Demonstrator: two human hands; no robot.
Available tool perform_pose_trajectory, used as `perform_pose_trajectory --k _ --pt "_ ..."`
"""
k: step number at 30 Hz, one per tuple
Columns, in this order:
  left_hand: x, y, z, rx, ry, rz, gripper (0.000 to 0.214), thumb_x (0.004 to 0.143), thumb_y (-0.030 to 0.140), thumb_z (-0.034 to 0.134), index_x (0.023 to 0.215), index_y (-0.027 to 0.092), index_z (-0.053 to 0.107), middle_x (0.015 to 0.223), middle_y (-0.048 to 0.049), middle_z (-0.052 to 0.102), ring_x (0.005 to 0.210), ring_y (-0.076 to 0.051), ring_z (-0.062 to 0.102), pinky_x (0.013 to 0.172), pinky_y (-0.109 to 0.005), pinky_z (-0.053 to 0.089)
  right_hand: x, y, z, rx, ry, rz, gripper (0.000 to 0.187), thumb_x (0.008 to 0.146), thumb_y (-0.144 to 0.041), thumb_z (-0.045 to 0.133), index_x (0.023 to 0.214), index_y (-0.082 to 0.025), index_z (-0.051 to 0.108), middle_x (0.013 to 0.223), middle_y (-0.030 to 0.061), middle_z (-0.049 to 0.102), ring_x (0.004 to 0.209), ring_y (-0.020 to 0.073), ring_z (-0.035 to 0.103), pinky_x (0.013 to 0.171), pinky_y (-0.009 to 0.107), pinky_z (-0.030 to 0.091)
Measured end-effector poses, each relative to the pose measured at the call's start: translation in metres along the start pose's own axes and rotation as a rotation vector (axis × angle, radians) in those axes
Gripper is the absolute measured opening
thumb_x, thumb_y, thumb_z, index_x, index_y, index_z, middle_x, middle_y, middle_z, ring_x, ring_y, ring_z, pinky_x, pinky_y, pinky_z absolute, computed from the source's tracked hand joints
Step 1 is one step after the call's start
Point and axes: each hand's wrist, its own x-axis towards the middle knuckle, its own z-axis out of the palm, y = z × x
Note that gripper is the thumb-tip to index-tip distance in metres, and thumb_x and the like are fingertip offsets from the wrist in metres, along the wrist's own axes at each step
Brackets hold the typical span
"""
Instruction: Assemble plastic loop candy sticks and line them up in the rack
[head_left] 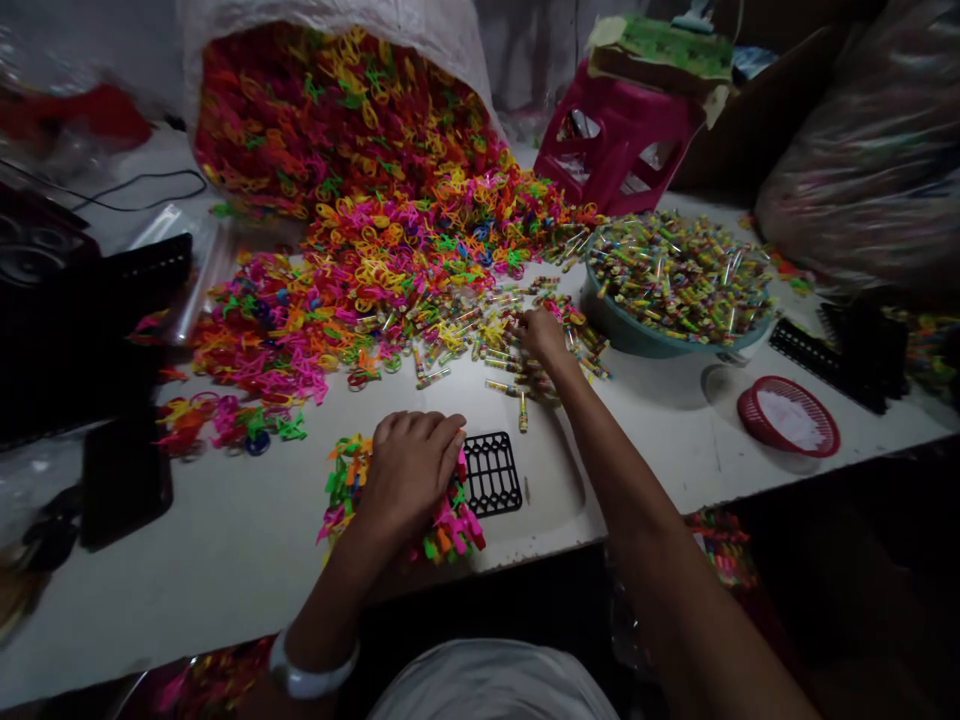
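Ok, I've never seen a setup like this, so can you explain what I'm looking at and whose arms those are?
There's no robot here: these are one person's bare arms. The single picture comes from a camera on that person's head, looking forward and down.

The left hand rests over a cluster of bright plastic pieces, next to the exposed part of a black grid. The right hand reaches among small tubes; whether it grips one is too unclear to tell.

On the white table, more plastic pieces spill from a big bag. To the right stand a teal basin heaped with tubes and a small red basket with something white inside.
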Motion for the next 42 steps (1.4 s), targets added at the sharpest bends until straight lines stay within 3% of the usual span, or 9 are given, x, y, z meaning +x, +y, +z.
perform_pose_trajectory --k 5,10,13,17,22,28,33,37,42 --pt "0.0 0.001 0.0 -0.009 -0.006 -0.002 0.034 0.1 0.037 0.033 0.119 0.026 0.06 0.112 -0.0038 0.067 0.106 -0.024 0.056 0.093 -0.043 0.034 -0.004 0.005 0.002 -0.001 -0.028 0.04 0.019 0.087 -0.023 0.058 0.096 -0.017 0.073 0.098 0.0139 0.069 0.094 0.0257 0.063 0.08 0.032 0.046" --pt "0.0 -0.001 0.003 0.016 0.02 0.007 0.034 0.1 0.037 0.033 0.119 0.027 0.06 0.111 -0.0044 0.068 0.104 -0.025 0.057 0.091 -0.043 0.035 -0.012 0.018 -0.004 -0.045 0.226 0.101 0.04 0.09 -0.009 0.04 0.125 -0.015 0.06 0.13 0.0193 0.054 0.12 0.0303 0.046 0.098 0.044 0.036" --pt "0.0 -0.002 0.005 0.027 0.015 0.008 0.035 0.1 0.038 0.032 0.119 0.026 0.06 0.111 -0.005 0.068 0.105 -0.025 0.057 0.09 -0.044 0.035 -0.018 0.027 -0.005 -0.036 0.209 0.081 0.043 0.091 -0.009 0.037 0.128 -0.016 0.057 0.129 0.0206 0.055 0.12 0.0313 0.046 0.1 0.049 0.034" --pt "0.0 -0.002 0.005 0.026 0.025 0.024 0.036 0.1 0.038 0.031 0.117 0.026 0.06 0.11 -0.0057 0.068 0.104 -0.025 0.058 0.088 -0.043 0.036 -0.035 0.038 -0.001 0.095 0.159 -0.029 0.043 0.085 -0.007 0.043 0.124 -0.016 0.062 0.119 0.0154 0.063 0.11 0.0259 0.055 0.096 0.038 0.04" --pt "-0.001 -0.003 0.006 0.035 0.041 0.03 0.038 0.1 0.039 0.03 0.117 0.026 0.06 0.11 -0.0069 0.068 0.104 -0.025 0.058 0.088 -0.043 0.036 -0.052 0.059 -0.005 0.338 0.282 -0.022 0.038 0.085 -0.011 0.042 0.114 -0.014 0.068 0.112 0.0118 0.069 0.103 0.0218 0.061 0.094 0.033 0.044" --pt "0.0 0.0 0.005 0.05 0.005 0.012 0.037 0.1 0.038 0.031 0.12 0.025 0.059 0.112 -0.0056 0.067 0.106 -0.025 0.057 0.09 -0.044 0.035 -0.056 0.068 -0.014 0.154 0.157 -0.066 0.033 0.082 -0.009 0.048 0.103 -0.014 0.073 0.101 0.0124 0.07 0.096 0.0234 0.059 0.089 0.033 0.043" --pt "0.0 0.002 0.002 0.065 -0.006 0.001 0.038 0.101 0.039 0.029 0.121 0.026 0.058 0.111 -0.0035 0.067 0.106 -0.025 0.057 0.091 -0.043 0.034 -0.05 0.059 -0.021 -0.052 0.097 -0.115 0.042 0.085 -0.006 0.045 0.12 -0.017 0.066 0.117 0.0144 0.062 0.108 0.027 0.051 0.089 0.036 0.038" --pt "0.001 0.002 0.003 0.071 -0.003 0.002 0.038 0.101 0.04 0.029 0.119 0.026 0.058 0.11 -0.0036 0.068 0.105 -0.025 0.057 0.089 -0.042 0.034 -0.051 0.064 -0.027 -0.15 0.065 -0.037 0.042 0.083 -0.008 0.052 0.123 -0.015 0.062 0.116 0.0165 0.062 0.105 0.029 0.051 0.085 0.037 0.038" --pt "0.0 0.002 0.003 0.081 0.0 0.004 0.039 0.101 0.04 0.028 0.119 0.026 0.059 0.11 -0.0045 0.068 0.106 -0.026 0.057 0.088 -0.043 0.034 -0.069 0.074 -0.025 -0.197 0.067 -0.037 0.023 0.087 -0.019 0.052 0.096 -0.014 0.072 0.105 0.0166 0.064 0.099 0.0283 0.051 0.081 0.036 0.037"
